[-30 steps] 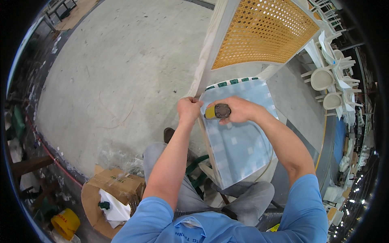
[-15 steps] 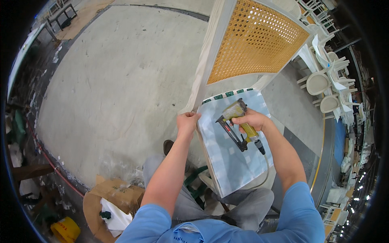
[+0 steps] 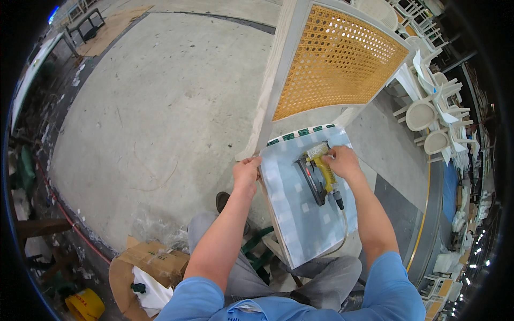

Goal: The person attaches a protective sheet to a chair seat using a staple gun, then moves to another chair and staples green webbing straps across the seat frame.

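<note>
A chair frame with a woven cane back [image 3: 342, 61] stands in front of me, its seat covered by light blue checked sheeting [image 3: 284, 198]. Green strips show along the seat's far edge. At the far left corner of the seat, my left hand [image 3: 247, 172] is closed, its fingers pinching the edge of the sheeting beside the back post. A yellow and grey pneumatic staple gun [image 3: 324, 172] rests on or just over the sheeting. My right hand [image 3: 344, 161] has bent fingers at the gun's upper handle; part of their grip is hidden.
The gun's air hose [image 3: 345, 230] curves down over the seat's right side. A cardboard box [image 3: 155, 262] with plastic wrap stands at the lower left, near a yellow bucket [image 3: 85, 305]. Stacked white chairs [image 3: 423, 115] line the right. Concrete floor [image 3: 155, 107] spreads leftward.
My right hand has shifted from around the staple gun's grip to its upper side, and the gun sits lower over the seat. My left hand stays at the corner.
</note>
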The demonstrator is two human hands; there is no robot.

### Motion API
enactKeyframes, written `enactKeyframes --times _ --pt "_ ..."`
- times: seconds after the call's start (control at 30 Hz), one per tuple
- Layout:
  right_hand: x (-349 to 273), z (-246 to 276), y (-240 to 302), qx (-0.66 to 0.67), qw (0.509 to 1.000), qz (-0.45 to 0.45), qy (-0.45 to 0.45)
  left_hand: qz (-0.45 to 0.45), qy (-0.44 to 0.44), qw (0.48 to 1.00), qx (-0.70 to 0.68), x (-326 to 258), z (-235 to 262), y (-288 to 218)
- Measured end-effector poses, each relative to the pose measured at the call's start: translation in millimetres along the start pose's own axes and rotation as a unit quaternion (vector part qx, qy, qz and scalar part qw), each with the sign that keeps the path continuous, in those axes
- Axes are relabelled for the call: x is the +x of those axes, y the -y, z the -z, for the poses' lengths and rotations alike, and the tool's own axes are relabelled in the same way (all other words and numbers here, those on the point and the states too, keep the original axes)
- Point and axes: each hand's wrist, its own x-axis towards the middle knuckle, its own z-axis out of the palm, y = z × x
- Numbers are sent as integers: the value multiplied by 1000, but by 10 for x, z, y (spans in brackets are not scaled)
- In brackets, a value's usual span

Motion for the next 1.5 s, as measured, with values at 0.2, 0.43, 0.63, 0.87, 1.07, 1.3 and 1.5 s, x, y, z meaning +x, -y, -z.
enactKeyframes --times 0.2,0.43,0.63,0.87,1.07,1.3,1.5 --pt "-7 -288 877 209 931 299 1 21 37 999 1 46 13 36" --pt "298 -453 1176 81 930 356 45 -4 55 997 54 64 -11 35" --pt "441 -482 1213 44 926 367 73 -27 40 995 92 27 -36 11" --pt "445 -562 1216 15 934 350 61 -197 -32 928 316 -73 -62 9" --pt "403 -676 1233 50 935 350 -22 -220 -76 918 322 -38 -55 32" --pt "334 -985 1217 144 943 281 -105 -282 -126 888 340 13 -121 174" --pt "325 -971 1259 196 942 234 -141 -87 -52 982 162 251 -21 195"
